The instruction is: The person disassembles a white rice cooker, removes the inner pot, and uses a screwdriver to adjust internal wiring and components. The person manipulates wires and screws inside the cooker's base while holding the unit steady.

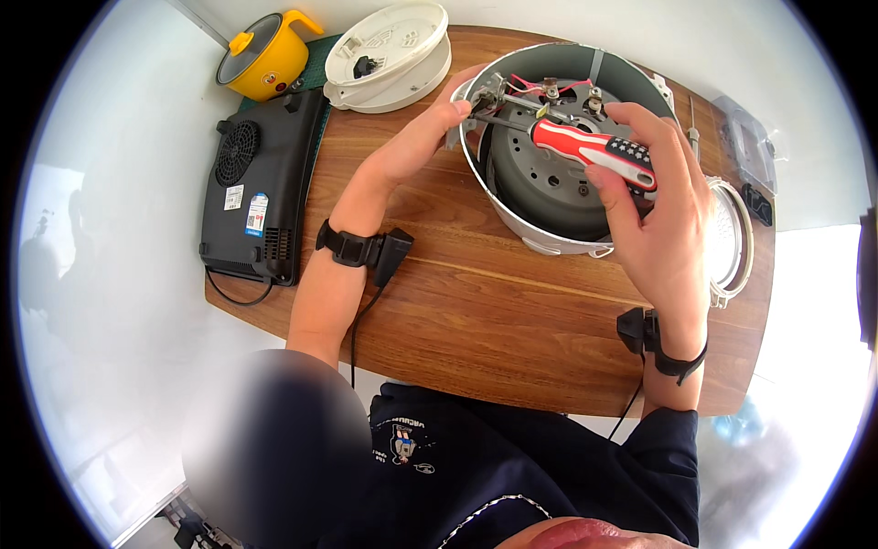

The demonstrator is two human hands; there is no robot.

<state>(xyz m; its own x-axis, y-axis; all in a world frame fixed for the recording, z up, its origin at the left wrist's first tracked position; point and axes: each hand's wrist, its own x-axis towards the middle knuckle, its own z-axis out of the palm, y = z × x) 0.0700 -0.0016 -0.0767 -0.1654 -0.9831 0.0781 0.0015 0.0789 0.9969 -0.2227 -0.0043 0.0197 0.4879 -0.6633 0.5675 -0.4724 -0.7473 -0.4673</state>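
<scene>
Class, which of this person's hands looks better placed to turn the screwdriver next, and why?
Probably the right hand: it holds the red-handled screwdriver, while the left hand is at the edge of the round housing.

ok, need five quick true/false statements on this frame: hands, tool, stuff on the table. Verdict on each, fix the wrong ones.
1. The right hand holds a screwdriver. True.
2. Both hands are on the screwdriver. False: the left hand is at the left rim of the round metal housing.
3. The yellow pot has its lid on. True.
4. The black appliance with the round vent lies right of the housing. False: it lies to the left.
5. A black strap device sits on the left wrist. True, and the right wrist has one too.
</scene>
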